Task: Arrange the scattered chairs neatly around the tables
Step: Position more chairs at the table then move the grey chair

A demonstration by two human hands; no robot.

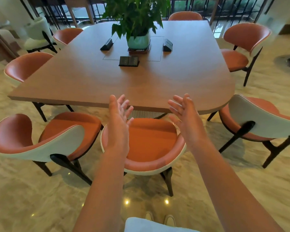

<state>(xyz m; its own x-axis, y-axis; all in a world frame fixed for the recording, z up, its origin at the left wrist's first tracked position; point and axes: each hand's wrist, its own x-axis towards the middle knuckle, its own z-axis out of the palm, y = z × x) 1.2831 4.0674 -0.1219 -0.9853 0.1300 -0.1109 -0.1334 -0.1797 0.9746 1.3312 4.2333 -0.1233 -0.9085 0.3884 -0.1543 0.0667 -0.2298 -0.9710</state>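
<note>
1 chair sits directly below and between the 2 hands, its orange seat facing the counter and its curved back toward the person — it is the nearest piece of furniture and the likely one in hand. Its front edge lies just short of the counter's near edge, not yet tucked under. The back runs left to right across the view, so each hand has 1 end of it close by: the left hand hangs over the left end, the right hand over the right, about equally near. Both hands are spread wide with palms turned inward and fingers loose, holding nothing and touching nothing.

To the left, a 2nd chair stands angled, its back turned partly away from the counter; to the right, a 3rd is also skewed — both look in need of straightening. Further chairs line the far sides, mostly pushed in.

On the counter, a pale green pot holds a leafy plant and stands on a dark tray; 3 black socket boxes surround it. A push straight forward seems the move called for.
</note>
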